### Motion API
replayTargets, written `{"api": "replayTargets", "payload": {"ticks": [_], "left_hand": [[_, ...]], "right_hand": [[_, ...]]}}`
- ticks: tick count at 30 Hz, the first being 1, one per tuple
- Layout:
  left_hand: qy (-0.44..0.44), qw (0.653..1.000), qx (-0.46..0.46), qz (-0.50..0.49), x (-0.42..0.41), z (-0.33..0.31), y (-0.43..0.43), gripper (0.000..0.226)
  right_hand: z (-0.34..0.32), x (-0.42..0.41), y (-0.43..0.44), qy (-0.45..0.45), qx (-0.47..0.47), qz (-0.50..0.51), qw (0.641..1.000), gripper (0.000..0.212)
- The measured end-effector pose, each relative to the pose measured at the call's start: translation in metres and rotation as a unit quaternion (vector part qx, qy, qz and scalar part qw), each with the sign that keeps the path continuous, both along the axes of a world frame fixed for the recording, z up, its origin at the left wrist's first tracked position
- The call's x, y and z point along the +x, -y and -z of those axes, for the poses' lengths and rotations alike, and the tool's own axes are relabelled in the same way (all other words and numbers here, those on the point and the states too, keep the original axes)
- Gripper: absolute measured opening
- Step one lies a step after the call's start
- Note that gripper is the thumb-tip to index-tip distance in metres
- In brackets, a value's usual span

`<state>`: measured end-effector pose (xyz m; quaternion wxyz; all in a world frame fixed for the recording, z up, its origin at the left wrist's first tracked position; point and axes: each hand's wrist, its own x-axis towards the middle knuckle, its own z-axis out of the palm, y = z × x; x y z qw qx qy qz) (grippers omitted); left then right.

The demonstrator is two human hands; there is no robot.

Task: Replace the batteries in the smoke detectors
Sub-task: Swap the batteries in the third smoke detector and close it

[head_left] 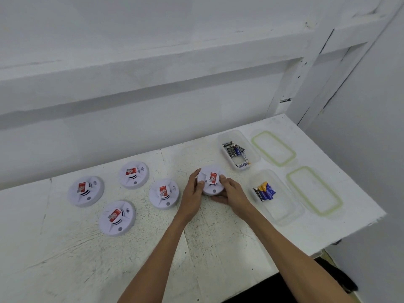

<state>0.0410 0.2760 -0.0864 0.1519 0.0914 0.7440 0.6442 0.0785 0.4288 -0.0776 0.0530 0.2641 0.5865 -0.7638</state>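
1. The smoke detector (211,181) is on the white desk (65,248), right of centre, face up, with a red label on its raised middle. I cannot tell whether it rests flat or is lifted a little.
2. The left hand (192,193) grips its left rim, with the fingers (196,172) curled against the edge.
3. The right hand (231,192) holds the right and near side. The thumb presses on top just beside the red label, and the other fingers curl round the near rim.
4. The detector therefore lies between the two hands, touched by both.
5. Four other detectors (164,193) lie face up to the left, each apart from the others.
6. To the right stand a far container (238,136) and a near container (282,211), both clear.
7. The far one holds dark batteries (235,149), the near one blue-and-yellow batteries (264,190).
8. Two green-rimmed lids (273,148) lie further right.
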Motion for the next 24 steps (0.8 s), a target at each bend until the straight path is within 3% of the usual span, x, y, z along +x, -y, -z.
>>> {"api": "replayTargets", "payload": {"ticks": [24], "left_hand": [[-0.004, 1.000, -0.009, 0.004, -0.0020, 0.0065, 0.0009, 0.043]], "right_hand": [[-0.0009, 0.0007, 0.0003, -0.003, -0.008, -0.001, 1.000, 0.041]]}}
